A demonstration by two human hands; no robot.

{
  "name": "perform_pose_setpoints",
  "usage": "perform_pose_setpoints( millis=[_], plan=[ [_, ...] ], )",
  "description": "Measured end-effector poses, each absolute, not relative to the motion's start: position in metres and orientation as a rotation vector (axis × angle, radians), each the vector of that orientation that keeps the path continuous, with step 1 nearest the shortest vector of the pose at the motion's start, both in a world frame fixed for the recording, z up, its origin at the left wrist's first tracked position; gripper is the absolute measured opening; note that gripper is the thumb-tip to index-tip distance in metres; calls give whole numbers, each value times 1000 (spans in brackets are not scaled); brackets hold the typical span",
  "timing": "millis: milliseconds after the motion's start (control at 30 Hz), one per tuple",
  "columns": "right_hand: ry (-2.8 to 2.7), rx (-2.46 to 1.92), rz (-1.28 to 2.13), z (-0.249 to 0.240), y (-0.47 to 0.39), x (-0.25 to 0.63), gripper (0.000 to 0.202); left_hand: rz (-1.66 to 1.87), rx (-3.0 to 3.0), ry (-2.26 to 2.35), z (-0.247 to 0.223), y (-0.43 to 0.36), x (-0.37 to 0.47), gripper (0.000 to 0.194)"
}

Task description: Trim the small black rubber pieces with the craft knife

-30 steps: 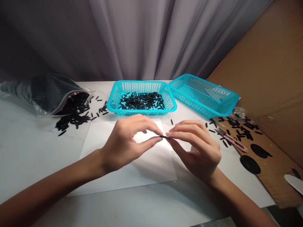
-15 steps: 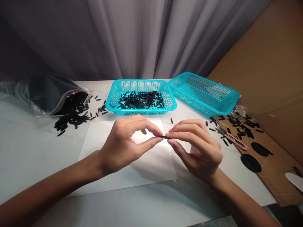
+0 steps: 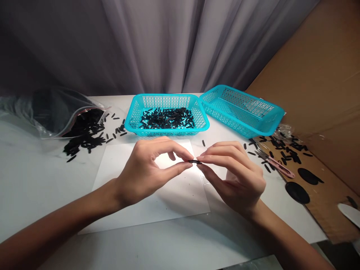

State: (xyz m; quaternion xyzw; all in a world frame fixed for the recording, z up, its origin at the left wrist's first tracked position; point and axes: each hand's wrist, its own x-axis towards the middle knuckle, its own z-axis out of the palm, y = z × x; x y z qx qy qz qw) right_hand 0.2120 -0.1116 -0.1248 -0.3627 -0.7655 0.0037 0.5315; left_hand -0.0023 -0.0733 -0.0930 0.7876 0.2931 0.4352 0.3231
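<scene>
A small, narrow black piece (image 3: 195, 162) with tapered ends is pinched between my two hands, above a white sheet (image 3: 132, 213). My left hand (image 3: 152, 168) grips its left end between thumb and forefinger. At the right end, the thumb and fingertips of my right hand (image 3: 236, 172) close on it. Many similar black pieces (image 3: 168, 118) lie in a blue plastic basket (image 3: 167, 132) just beyond my hands. What the piece is made of, I cannot tell.
At left, a clear zip bag (image 3: 56, 112) spills black pieces onto the white table (image 3: 33, 176). A second blue basket (image 3: 239, 112) stands back right. Pink-handled scissors (image 3: 281, 168), loose black pieces and two black rounded patches (image 3: 297, 192) lie right, by the cardboard (image 3: 326, 210).
The black piece has turned slightly between my fingertips and now sits more level. Both hands keep their pinch in nearly the same place.
</scene>
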Motion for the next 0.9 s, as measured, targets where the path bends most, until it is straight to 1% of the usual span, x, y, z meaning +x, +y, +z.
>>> perform_pose_setpoints(
  millis=[233,300,367,433,467,533,567,600,667,733,800,867,900],
  plan=[
    [-1824,-870,15,-124,-113,210,29,1121,2121,775,-91,-77,0,12],
    [-1823,-893,9,-124,-113,211,27,1156,2146,870,-94,-69,-2,10],
    [-1835,-992,-15,-128,-108,216,21,1230,2133,1077,-102,-50,-10,7],
    [-1895,-1163,-55,-138,-98,224,15,1320,2088,1329,-113,-23,-24,4],
    [-1949,-1252,-75,-145,-92,230,16,1333,2134,1417,-119,-9,-32,5],
    [-2054,-1470,-81,-163,-77,241,28,1250,2276,1451,-128,13,-45,21],
    [-2077,-1521,-70,-172,-70,245,30,1254,2287,1456,-130,19,-49,29],
    [-2091,-1553,-63,-180,-64,250,28,1250,2329,1427,-131,21,-51,28],
    [-2102,-1582,-52,-191,-54,257,21,1200,2466,1293,-128,15,-49,18],
    [-2102,-1592,-49,-191,-50,265,23,988,2643,1115,-123,3,-43,8],
    [-2074,-1597,-67,-180,-49,277,25,616,2775,1020,-120,-10,-38,12],
    [-1983,-1610,-138,-162,-51,294,19,284,2798,1054,-122,-17,-35,20],
    [-1907,-1623,-202,-151,-54,305,16,184,2782,1094,-124,-19,-35,21]
  ],
)
